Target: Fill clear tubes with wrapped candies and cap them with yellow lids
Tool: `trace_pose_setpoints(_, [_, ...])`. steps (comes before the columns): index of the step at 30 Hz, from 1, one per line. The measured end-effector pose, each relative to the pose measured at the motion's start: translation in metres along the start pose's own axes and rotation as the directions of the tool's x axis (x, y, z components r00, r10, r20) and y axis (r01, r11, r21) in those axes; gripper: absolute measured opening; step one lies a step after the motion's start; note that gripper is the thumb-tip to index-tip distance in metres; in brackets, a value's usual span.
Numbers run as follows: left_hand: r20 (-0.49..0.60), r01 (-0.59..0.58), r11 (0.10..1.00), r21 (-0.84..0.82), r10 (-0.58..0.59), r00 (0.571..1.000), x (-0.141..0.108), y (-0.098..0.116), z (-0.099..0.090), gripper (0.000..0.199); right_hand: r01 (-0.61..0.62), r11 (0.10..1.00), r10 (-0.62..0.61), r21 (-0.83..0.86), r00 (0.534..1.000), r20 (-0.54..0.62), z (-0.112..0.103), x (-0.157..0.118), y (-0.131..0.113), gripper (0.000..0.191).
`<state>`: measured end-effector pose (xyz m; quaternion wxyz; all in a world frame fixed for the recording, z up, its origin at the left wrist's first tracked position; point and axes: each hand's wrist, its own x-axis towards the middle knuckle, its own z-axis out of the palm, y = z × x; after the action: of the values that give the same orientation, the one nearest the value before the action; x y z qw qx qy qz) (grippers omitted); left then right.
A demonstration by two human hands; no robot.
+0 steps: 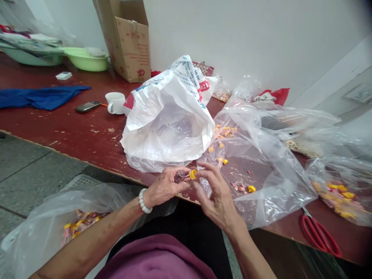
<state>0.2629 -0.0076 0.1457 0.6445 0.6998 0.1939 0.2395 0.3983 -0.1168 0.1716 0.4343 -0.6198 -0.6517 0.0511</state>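
My left hand point(164, 186), with a white bead bracelet point(144, 200) on the wrist, grips a small transparent vial point(179, 176). A yellow cap point(193, 174) sits at the vial's end, and the fingertips of my right hand point(215, 197) pinch it. Just beyond my hands lies a transparent plastic bag point(255, 166) spread open on the table, with loose yellow caps point(251, 188) and pink bits point(240, 188) on and around it. A white woven sack point(165, 124) stands slumped behind my left hand. Another transparent bag point(78, 223) of yellow and pink pieces rests below my left forearm.
The worn red-brown table point(95, 133) holds a bag of yellow pieces point(338, 197), red-handled scissors point(319, 235), a white mug point(116, 102), a phone point(88, 106), a blue cloth point(40, 97), green basins point(85, 60) and a cardboard box point(128, 42) against the wall.
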Motion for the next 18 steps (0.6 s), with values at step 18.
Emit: trace_pose_setpoints(18, [-0.011,-0.041,0.999,0.033,0.042,0.999,0.002,-0.017,0.028,0.041,0.054,0.992,-0.047,-0.116,0.997,0.062,0.014,0.0,0.004,0.021])
